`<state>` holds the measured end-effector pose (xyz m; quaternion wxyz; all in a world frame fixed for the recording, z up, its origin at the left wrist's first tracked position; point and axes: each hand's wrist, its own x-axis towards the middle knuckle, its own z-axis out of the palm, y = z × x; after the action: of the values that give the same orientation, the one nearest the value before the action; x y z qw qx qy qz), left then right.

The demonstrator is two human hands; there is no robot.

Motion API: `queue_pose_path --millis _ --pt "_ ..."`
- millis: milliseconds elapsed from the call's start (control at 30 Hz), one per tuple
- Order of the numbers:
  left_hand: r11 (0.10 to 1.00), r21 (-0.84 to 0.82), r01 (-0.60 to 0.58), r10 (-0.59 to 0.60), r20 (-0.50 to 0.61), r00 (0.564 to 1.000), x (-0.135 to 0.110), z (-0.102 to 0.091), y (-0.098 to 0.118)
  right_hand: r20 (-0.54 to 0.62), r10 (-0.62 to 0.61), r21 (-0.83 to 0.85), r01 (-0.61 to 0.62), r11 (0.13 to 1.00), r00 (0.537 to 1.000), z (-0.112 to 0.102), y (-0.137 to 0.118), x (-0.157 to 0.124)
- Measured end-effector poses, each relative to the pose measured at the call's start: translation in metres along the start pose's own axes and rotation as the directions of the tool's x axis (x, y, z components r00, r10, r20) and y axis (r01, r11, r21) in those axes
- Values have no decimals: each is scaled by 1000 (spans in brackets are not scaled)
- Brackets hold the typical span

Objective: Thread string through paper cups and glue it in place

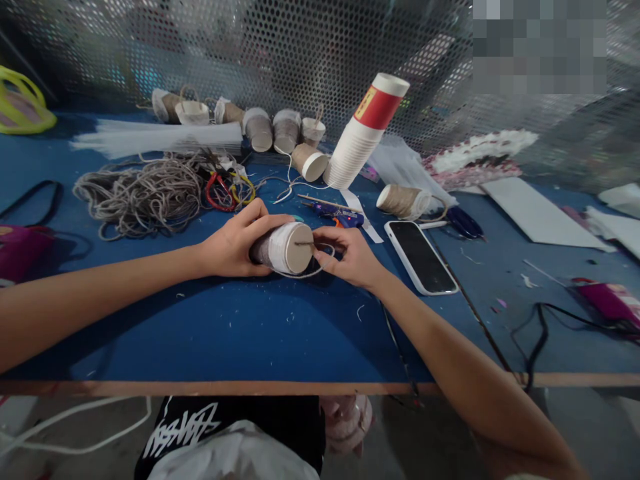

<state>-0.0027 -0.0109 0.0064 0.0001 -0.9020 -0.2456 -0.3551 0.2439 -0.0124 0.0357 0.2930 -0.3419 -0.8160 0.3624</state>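
wrapped cup (287, 247) held between two hands at a blue bench (240, 333)

nearest, below the bench, are black cloth (200, 433) with white lettering, some pale cloth and a white cable (85, 450) looping over the grey floor. the near edge of the bench is a brownish strip; behind it the blue top is scattered with small white scraps, and a dark seam (475, 317) crosses it toward the right.

above the middle of that edge, the left hand (245, 240) is wrapped firmly around the wrapped cup, which lies on its side with its pale round base turned to the right. the right hand (345, 257) has thumb and fingers pinched on a thin cord (320, 270) at that base. a phone (423, 257) lies near the seam, and a magenta object (607, 300) sits by the right edge.

farther back, a blue glue gun (345, 217) rests just beyond the hands. to its left are red and yellow handles (213, 192) and a tangle of grey yarn (140, 193).

toward the far edge come a bundle of white strips (165, 137), a row of wrapped cups (257, 130), a leaning stack of paper cups (353, 150) and, at right, a white board (547, 213). a yellow openwork object (25, 120) occupies the far left corner. a perforated metal screen (300, 53) rises behind the far edge, with blurred shapes showing through.
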Motion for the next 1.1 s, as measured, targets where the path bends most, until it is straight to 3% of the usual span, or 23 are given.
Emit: queue_pose_path --millis 1100 --pt "1000 8 -18 19 -23 1000 0 1 2 -103 111 47 -106 993 989 10 -7 0"
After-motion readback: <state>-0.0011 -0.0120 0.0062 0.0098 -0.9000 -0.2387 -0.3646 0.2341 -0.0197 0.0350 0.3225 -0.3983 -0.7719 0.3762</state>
